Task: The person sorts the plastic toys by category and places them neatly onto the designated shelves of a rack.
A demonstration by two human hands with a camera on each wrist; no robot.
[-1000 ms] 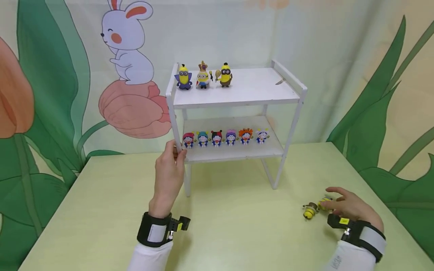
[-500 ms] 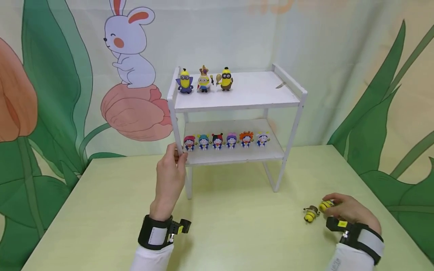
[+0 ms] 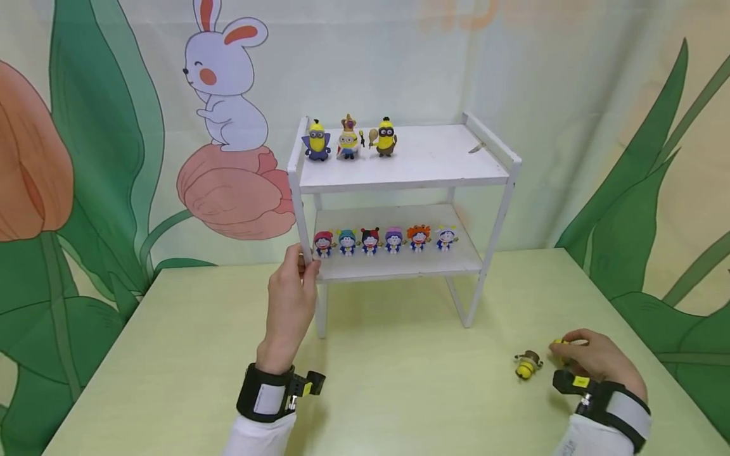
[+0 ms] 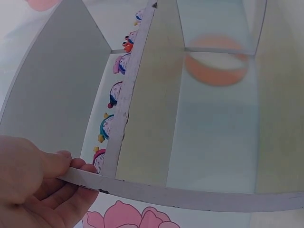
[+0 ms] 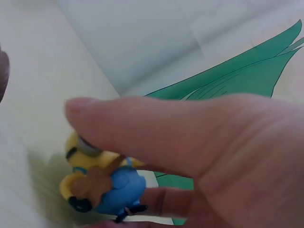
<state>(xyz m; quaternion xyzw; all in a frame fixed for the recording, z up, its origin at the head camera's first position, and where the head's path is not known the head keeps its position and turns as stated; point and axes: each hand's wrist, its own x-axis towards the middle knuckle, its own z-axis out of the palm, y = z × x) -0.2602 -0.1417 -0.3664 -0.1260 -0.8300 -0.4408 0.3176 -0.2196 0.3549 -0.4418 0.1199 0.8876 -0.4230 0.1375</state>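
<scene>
My left hand (image 3: 289,304) grips the front left leg of a white two-tier shelf (image 3: 439,152); in the left wrist view its thumb and fingers pinch the leg (image 4: 190,201). At the table's right side, my right hand (image 3: 607,361) holds a yellow Minion figurine (image 5: 121,190) in blue overalls with a brown bear-like shape at its front. Fingers cover most of this figurine in the head view. Another Minion figurine (image 3: 527,366), with a brown hat-like top, lies on the table just left of that hand.
Three Minion figurines, including a crowned one (image 3: 348,142), stand at the left of the top shelf. Several Doraemon-like figurines (image 3: 393,240) in coloured hats line the lower shelf. A printed curtain (image 3: 399,57) hangs behind the pale green table (image 3: 399,380).
My right hand has closed its fingers on the Minion figurine and drawn it slightly right, away from the other one. The left hand keeps its hold. The head view has shifted a little.
</scene>
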